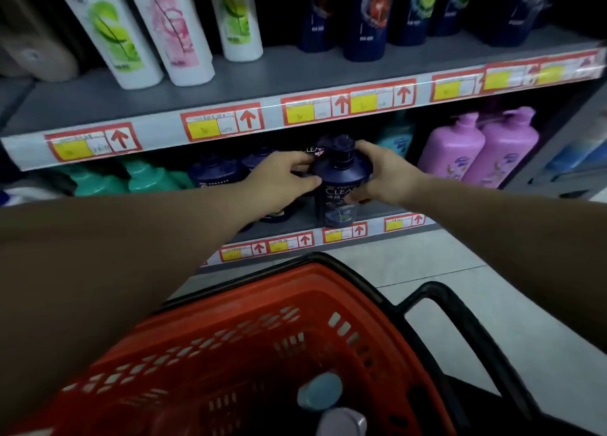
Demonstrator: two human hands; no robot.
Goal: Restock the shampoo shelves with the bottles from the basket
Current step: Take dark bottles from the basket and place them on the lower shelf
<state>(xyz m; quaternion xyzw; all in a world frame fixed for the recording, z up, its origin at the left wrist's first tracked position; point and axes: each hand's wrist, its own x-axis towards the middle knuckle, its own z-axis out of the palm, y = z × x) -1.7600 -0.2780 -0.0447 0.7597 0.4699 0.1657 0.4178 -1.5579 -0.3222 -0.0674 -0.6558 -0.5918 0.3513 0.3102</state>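
both hands set a dark blue bottle (338, 186) on the lower shelf (377, 210).

the left hand (279, 181) and the right hand (382, 176) press on its two sides, probably to guide it straight beside the same dark bottles (213, 172). it stands upright at the front edge, long axis vertical, cap up, label to the camera. in the red basket (262, 353) at least two caps show, so more remain.

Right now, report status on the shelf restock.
Both hands, left and right, on dark blue bottle at lower shelf front. Red basket below holds more. Nothing blocking.
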